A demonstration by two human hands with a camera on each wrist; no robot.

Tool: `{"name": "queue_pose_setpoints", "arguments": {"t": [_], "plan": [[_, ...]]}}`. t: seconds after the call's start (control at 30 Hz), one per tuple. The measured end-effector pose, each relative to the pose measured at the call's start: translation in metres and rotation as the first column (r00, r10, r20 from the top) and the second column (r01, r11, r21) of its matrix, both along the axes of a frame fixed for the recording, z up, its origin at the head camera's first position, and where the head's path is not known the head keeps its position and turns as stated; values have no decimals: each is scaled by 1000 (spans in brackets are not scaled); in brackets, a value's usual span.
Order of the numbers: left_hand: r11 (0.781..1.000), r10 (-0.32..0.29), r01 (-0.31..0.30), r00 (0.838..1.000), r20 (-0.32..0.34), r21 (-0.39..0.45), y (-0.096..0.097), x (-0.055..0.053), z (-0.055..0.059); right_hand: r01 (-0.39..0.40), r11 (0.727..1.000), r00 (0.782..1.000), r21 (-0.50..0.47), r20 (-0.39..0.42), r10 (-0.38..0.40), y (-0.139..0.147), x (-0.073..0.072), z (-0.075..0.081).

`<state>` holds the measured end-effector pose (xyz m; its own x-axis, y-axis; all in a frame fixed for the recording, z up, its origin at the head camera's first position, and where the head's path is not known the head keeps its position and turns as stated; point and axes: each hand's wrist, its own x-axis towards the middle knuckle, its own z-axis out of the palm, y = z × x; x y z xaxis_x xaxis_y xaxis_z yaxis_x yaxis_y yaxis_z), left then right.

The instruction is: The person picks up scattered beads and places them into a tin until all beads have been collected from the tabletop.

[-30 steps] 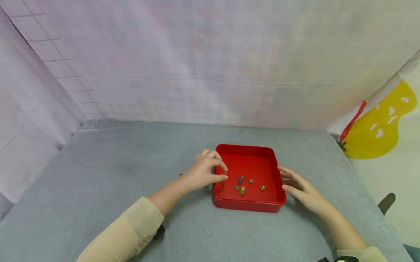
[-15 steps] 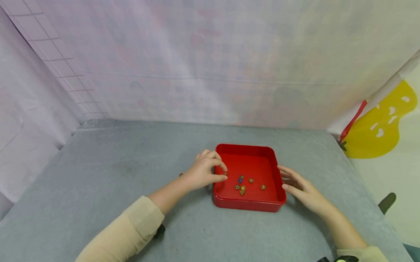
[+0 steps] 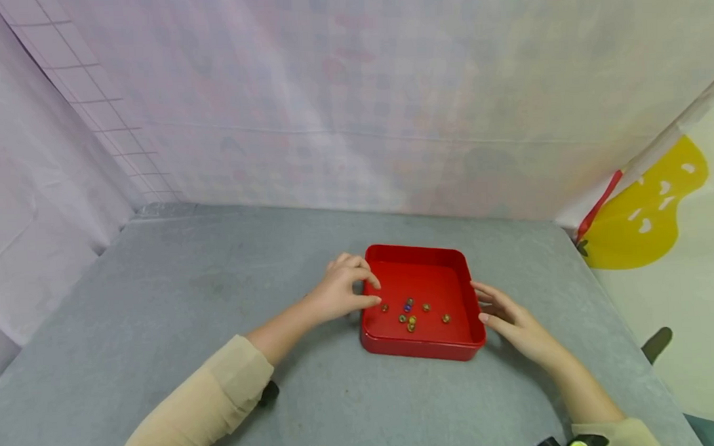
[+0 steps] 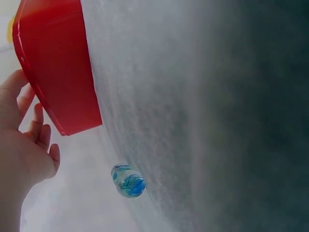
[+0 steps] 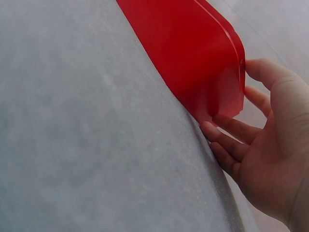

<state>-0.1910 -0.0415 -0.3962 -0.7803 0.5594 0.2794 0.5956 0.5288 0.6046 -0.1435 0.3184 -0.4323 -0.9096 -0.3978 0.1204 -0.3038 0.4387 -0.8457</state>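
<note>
A square red tray (image 3: 423, 350) holds several small glass marbles on its floor, one amber marble (image 3: 385, 308) lying near its left wall. Over the left rim, my left hand (image 3: 338, 290) has thumb and forefinger apart with nothing between them. My right hand (image 3: 517, 327) rests its fingertips against the right wall of the tray; the right wrist view shows these fingers (image 5: 236, 129) spread along the red side. In the left wrist view, blue-green marbles (image 4: 129, 181) lie on the table outside the tray, mostly hidden behind the left wrist in the head view.
The grey cloth-covered table (image 3: 217, 267) extends around the tray. A pale curtain (image 3: 330, 119) hangs along its far edge, and another curtain (image 3: 38, 214) stands at the left. At the right, a yellow shape (image 3: 646, 219) decorates the pale wall.
My left thumb and forefinger have let go of the amber marble, which has rolled slightly nearer on the tray floor. The left hand has drawn back a little leftward. My right hand stays put.
</note>
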Motion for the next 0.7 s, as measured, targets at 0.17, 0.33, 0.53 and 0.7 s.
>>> {"name": "queue_pose_setpoints", "arguments": {"t": [0.17, 0.33, 0.53, 0.7], "plan": [[1000, -2, 2, 1000, -3, 16, -2, 1, 2, -11, 1000, 1000, -11, -8, 11, 0, 0, 1], [999, -4, 4, 1000, 8, 42, -5, 2, 4, -24, 999, 1000, -21, -14, 23, -1, 0, 2], [998, -10, 12, 1000, -27, 65, -11, 1, 3, -41, 998, 999, -37, -30, 40, 0, 0, 1], [999, -6, 8, 999, -43, 54, -20, 1, 1, -41, 998, 999, -42, -25, 40, 1, -1, 0]]}}
